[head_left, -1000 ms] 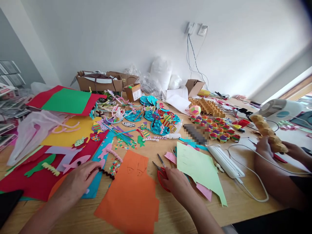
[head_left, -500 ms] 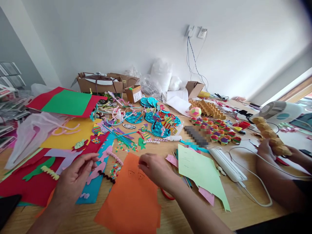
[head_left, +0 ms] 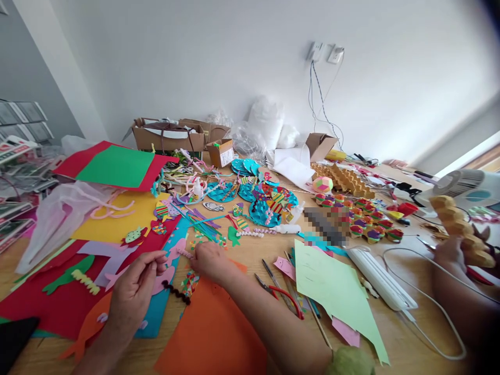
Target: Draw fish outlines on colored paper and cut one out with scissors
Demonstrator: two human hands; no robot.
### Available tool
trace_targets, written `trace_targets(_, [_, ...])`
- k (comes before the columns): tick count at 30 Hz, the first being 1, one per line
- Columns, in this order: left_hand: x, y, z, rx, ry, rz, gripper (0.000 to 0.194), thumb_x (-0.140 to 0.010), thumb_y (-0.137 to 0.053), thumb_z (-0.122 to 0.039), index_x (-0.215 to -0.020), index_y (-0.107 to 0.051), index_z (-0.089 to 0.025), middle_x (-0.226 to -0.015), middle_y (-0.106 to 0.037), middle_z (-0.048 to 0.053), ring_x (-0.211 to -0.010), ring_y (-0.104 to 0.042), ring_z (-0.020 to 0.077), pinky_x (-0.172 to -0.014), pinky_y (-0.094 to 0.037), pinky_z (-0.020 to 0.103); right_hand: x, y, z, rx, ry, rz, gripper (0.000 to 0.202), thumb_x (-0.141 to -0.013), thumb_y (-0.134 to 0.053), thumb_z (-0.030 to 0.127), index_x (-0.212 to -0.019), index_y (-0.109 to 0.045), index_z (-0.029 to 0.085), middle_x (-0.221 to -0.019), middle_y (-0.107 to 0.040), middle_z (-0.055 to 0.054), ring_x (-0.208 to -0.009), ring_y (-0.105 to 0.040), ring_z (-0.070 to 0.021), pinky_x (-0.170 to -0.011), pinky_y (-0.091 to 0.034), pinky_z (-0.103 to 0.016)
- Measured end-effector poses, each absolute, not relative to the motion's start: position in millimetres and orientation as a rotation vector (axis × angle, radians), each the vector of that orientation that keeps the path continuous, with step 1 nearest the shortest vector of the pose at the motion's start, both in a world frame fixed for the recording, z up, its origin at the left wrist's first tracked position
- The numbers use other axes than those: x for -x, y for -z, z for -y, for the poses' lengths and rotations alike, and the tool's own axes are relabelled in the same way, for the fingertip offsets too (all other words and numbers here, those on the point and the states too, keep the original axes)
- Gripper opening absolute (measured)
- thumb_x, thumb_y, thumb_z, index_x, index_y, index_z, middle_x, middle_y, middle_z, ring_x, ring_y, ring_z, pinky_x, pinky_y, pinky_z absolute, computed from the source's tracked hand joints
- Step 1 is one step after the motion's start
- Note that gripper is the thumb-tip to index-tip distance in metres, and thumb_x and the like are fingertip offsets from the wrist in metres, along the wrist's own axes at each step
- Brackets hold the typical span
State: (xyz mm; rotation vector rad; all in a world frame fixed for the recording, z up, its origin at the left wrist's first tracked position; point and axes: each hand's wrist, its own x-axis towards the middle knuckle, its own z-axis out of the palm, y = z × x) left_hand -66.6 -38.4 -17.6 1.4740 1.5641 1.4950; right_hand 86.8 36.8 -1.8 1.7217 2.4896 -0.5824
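My left hand [head_left: 135, 284] hovers over the blue and red sheets at left, thumb and fingertips pinched together; whatever lies between them is hidden. A pink twisted pipe cleaner [head_left: 184, 253] has its right end in the closed fingers of my right hand [head_left: 211, 263]. Under that hand and forearm lies an orange paper sheet [head_left: 211, 328], its pencil marks now mostly covered. Close to my hands are a dark brown twisted pipe cleaner [head_left: 176, 292], a patterned paper piece [head_left: 190, 283] and a pink paper fish [head_left: 163, 280]. An orange paper fish [head_left: 91, 323] lies left of my left wrist.
Red-handled pliers [head_left: 279, 294] and a pale green sheet [head_left: 332, 291] lie right of my forearm. Farther right are a white power strip [head_left: 383, 278] with its cord and another person's hand [head_left: 449, 260] holding an egg carton strip [head_left: 461, 229]. Cardboard boxes [head_left: 167, 138] stand behind.
My right hand has moved left from the orange sheet's drawing to the pink pipe cleaner, whose angle has changed. My left hand stays pinched. The view has shifted, and the pliers show more fully.
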Motion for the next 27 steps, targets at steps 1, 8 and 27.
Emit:
trace_targets(1, [65.9, 17.4, 38.4, -1.477, -1.485, -1.569, 0.022, -0.077, -0.053, -0.039, -0.088, -0.061, -0.021, -0.080, -0.064, 0.002, -0.071, -0.062, 0.0174, -0.068, -0.055, 0.028, -86.0, 2.5, -36.9, -1.722, 0.577, -2.492, 0.033, -0.084, -0.049, 0.037, -0.090, -0.070, 0.011, -0.099, -0.069, -0.017, -0.089, -0.065, -0.0276, -0.069, -0.048, -0.032])
trace_targets(8, [75.2, 13.7, 33.3, -1.318, -1.444, -1.586, 0.029, -0.072, -0.058, -0.043, -0.090, -0.061, -0.021, -0.085, -0.065, 0.003, -0.079, -0.062, 0.0203, -0.075, -0.053, 0.032, -84.6, -4.8, -32.3, -1.709, 0.556, -2.519, 0.033, -0.087, -0.045, 0.036, -0.092, -0.069, 0.014, -0.098, -0.070, -0.015, -0.090, -0.065, -0.0258, -0.069, -0.048, -0.031])
trace_targets(27, [69.8, 27.0, 20.6, -1.096, -1.421, -1.487, 0.044, -0.067, -0.061, -0.040, -0.104, -0.055, -0.018, -0.118, -0.059, 0.010, -0.119, -0.050, 0.0285, -0.103, -0.037, 0.043, -75.4, 0.6, -70.7, -1.628, 0.659, -2.632, 0.027, -0.084, -0.049, 0.023, -0.109, -0.059, 0.022, -0.113, -0.063, -0.006, -0.103, -0.059, -0.0196, -0.075, -0.045, -0.025])
